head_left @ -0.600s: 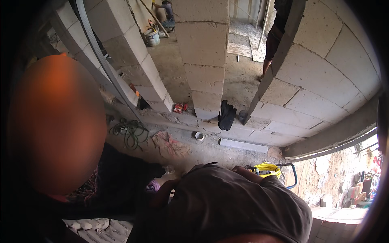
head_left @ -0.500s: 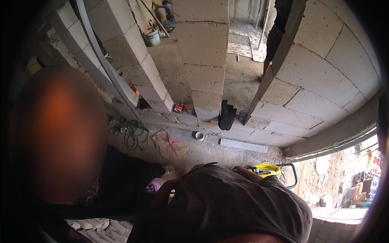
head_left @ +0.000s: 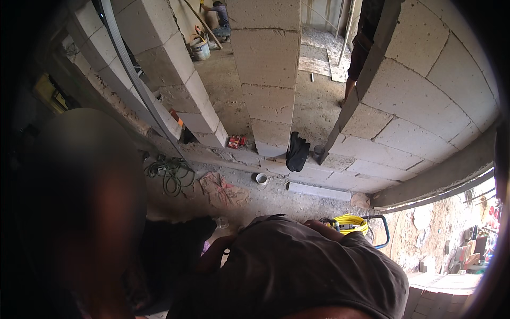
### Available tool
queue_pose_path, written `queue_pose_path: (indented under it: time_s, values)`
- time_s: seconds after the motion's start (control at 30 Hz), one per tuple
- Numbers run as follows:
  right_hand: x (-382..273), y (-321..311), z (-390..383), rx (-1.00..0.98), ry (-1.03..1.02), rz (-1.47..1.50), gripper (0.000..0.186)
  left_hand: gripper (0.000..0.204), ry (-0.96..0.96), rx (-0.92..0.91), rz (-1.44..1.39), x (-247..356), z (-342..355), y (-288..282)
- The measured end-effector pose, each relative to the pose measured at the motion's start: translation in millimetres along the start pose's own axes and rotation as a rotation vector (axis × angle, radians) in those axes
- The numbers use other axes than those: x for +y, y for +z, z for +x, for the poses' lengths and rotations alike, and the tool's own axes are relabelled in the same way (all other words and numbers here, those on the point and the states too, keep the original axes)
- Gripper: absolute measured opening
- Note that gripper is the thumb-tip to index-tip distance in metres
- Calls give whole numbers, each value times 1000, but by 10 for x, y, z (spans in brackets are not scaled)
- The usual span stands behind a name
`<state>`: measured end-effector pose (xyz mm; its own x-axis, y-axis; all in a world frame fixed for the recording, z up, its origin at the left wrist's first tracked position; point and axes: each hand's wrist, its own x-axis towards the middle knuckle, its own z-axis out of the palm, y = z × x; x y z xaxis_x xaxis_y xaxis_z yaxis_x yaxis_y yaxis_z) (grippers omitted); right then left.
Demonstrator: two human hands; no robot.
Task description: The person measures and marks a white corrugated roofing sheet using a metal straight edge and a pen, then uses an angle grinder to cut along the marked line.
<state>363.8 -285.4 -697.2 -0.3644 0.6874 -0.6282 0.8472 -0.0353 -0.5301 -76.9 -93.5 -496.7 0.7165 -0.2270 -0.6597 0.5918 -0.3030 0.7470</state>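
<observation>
Neither of my hands shows in the head view. A dark brown shirt (head_left: 287, 271) fills the lower middle of the picture. A bare forearm (head_left: 212, 258) comes out at its left edge and another bare arm (head_left: 321, 228) lies along its top right; both hands are hidden. A person (head_left: 85, 212) stands very close on my left and blocks that side. Beside the shirt lies a dark bundle (head_left: 175, 250) on the dusty floor.
Grey block walls (head_left: 265, 69) stand ahead, with a black cloth (head_left: 296, 151) hung on one. On the floor lie a coiled cable (head_left: 169, 173), a pink rag (head_left: 223, 190), a tape roll (head_left: 261, 178), a white bar (head_left: 319, 190) and a yellow hose coil (head_left: 350, 223). A person crouches far back (head_left: 219, 16) near a bucket (head_left: 200, 49).
The close person on my left has shifted downward in the picture. The shirt, the arms and the floor things stay where they were.
</observation>
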Motion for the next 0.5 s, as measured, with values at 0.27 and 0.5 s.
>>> queue_pose_path:
  time_s: [0.27,0.5]
  values:
    - [323,222,-1,67,-19,31,34,79,-251,141,-24,-491,615,319]
    - [344,267,-9,155,-84,103,33,75,-269,164,-54,-598,607,368]
